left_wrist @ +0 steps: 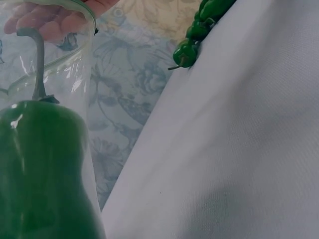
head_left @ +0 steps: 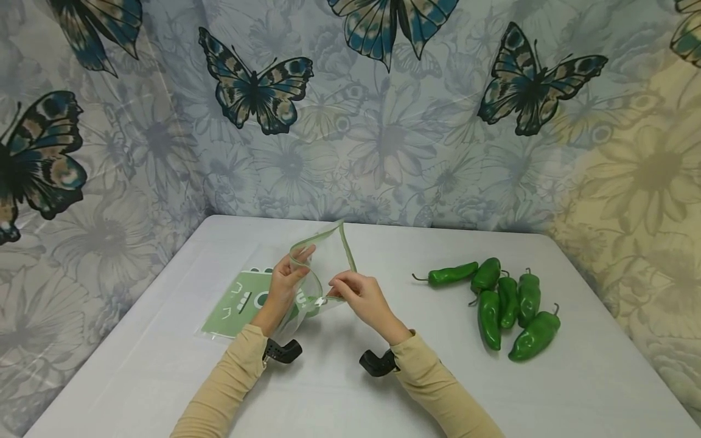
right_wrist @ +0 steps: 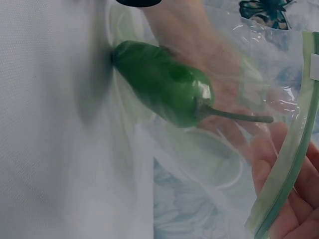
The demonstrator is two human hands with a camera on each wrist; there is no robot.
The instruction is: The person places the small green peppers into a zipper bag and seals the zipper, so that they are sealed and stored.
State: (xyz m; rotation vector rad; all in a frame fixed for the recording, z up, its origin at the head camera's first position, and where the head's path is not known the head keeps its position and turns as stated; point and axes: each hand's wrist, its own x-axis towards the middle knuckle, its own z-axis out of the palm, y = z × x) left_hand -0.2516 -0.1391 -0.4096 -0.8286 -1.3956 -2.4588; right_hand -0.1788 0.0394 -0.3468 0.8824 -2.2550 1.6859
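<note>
Between both hands, above the table, a clear zip bag (head_left: pixel 328 249) with a green-edged mouth is held up and spread. One green pepper (right_wrist: pixel 162 84) with a long stem sits inside the bag, seen through the plastic in both wrist views. My left hand (head_left: pixel 285 283) grips the bag's left side near the mouth, its fingers showing behind the film. My right hand (head_left: pixel 364 298) pinches the near right edge of the mouth between thumb and fingers. In the left wrist view the pepper (left_wrist: pixel 45 164) fills the lower left, with fingers (left_wrist: pixel 55 22) above it.
Several loose green peppers (head_left: pixel 498 304) lie in a cluster on the right of the white table (head_left: pixel 454 389). A flat green sheet with a printed face (head_left: pixel 235 307), in clear plastic, lies left, partly behind my left hand. Butterfly-print cloth (head_left: pixel 394 152) hangs behind the table.
</note>
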